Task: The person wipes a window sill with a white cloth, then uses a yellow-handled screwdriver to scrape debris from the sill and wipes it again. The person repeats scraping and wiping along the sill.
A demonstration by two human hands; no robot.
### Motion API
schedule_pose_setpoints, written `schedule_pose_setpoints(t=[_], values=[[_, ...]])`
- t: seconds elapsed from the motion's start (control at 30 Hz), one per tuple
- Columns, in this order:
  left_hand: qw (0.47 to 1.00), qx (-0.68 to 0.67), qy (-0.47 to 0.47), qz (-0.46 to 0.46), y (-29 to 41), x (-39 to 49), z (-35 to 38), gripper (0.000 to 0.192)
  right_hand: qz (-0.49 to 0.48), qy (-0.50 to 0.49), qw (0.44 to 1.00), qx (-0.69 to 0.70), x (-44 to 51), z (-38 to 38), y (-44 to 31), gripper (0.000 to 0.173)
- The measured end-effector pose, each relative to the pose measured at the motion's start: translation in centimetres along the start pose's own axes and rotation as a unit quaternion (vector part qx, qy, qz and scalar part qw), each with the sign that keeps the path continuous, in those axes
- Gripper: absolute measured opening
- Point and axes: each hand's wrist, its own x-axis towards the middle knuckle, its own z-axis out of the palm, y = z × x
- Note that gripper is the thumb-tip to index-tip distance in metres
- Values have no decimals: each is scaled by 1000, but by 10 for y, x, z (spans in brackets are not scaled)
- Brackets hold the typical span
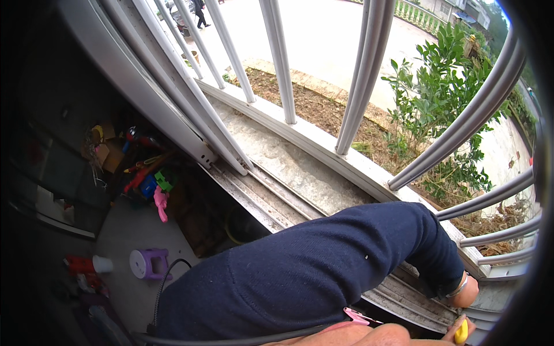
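Note:
My left arm, in a navy sleeve, reaches across the lower part of the view to the window's right end. My left hand (pixel 467 293), with a bracelet at the wrist, is at the aluminium sliding-window track (pixel 420 298); its fingers are mostly hidden. Just below it, my right hand (pixel 452 332) grips a small yellow object (pixel 462 332), whose exact kind is unclear. Dirt lies in the track grooves. Part of the right hand and its arm are cut off or hidden at the lower edge.
Metal window bars (pixel 277 60) stand beyond the concrete sill (pixel 294 160). A sliding sash frame (pixel 173 95) rises at left. Indoors are a purple plastic stool (pixel 149 264) and colourful toys (pixel 160 190). A black cable (pixel 242 339) crosses low; outside are a shrub (pixel 428 104) and a distant person (pixel 200 14).

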Motion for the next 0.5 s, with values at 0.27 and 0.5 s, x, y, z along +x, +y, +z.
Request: schedule_pose_setpoints(t=[0.27,0.5], values=[[998,38,25,31,-3,7,8,23,-47,-14,997,67,2,-9,-22,21],[992,3,128,-5,-2,2,0,27,162,58,981,91,-9,-24,-20,26]])
